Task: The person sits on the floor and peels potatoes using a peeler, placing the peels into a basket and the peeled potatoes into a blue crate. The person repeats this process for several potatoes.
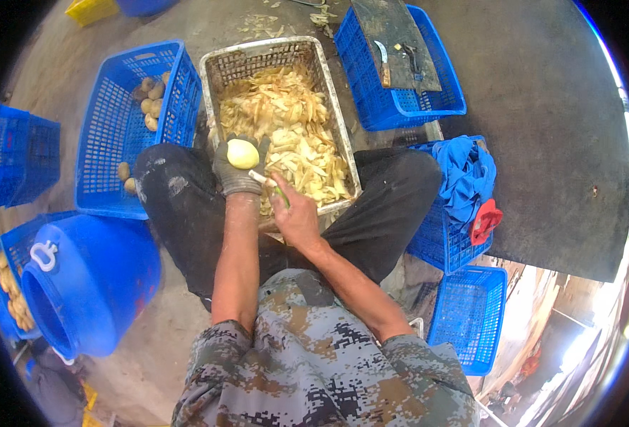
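Observation:
My left hand (239, 173), in a grey glove, holds a peeled potato (243, 154) over the near left part of a white plastic crate (341, 123). Bare, my right hand (294, 213) grips a peeler (281, 195) with a green and white handle; its tip points up and left, just below the potato. Whether the tool touches the potato I cannot tell. Potato peelings (287, 107) lie heaped in the crate between my knees. My fingers hide part of the peeler.
At the left, a blue crate (93, 133) holds several unpeeled potatoes (154, 99), beside a blue plastic barrel (106, 277). A board (394, 32) with a curved knife (383, 61) lies across a blue crate at the upper right. Blue cloth (463, 171) covers another crate by my right knee.

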Available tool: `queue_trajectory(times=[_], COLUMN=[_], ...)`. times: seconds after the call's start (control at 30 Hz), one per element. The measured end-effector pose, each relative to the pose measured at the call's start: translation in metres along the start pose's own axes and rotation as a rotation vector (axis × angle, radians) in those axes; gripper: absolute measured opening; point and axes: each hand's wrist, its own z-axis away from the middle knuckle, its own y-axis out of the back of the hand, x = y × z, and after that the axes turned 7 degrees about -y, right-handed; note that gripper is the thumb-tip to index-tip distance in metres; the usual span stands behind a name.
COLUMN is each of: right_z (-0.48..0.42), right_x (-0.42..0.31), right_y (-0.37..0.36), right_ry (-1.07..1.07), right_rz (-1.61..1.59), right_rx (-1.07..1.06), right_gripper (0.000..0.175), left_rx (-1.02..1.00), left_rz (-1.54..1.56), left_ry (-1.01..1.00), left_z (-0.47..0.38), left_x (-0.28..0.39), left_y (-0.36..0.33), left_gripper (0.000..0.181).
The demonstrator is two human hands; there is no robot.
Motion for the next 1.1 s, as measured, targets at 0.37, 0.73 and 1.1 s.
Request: queue_trajectory(times=[0.37, 0.73, 1.1], right_z=[-0.038, -0.056, -0.065], right_x=[-0.012, 0.011, -0.009], right_y=[-0.007, -0.004, 0.015], right_ry=[0.119, -0.186, -0.049], right_rz=[-0.119, -0.387, -0.346], right_rx=[0.182, 0.158, 0.069], right_gripper=[0.044, 0.052, 0.05], left_rx=[-0.171, -0.2, -0.195], left_rz=[-0.281, -0.029, -0.308], left_ry=[-0.024, 0.022, 0.064], left_z=[0.021, 0.017, 0.027], left_x=[-0.007, -0.015, -0.018], left_y=[-0.02, -0.011, -0.014], left_gripper=[0.041, 0.049, 0.05])
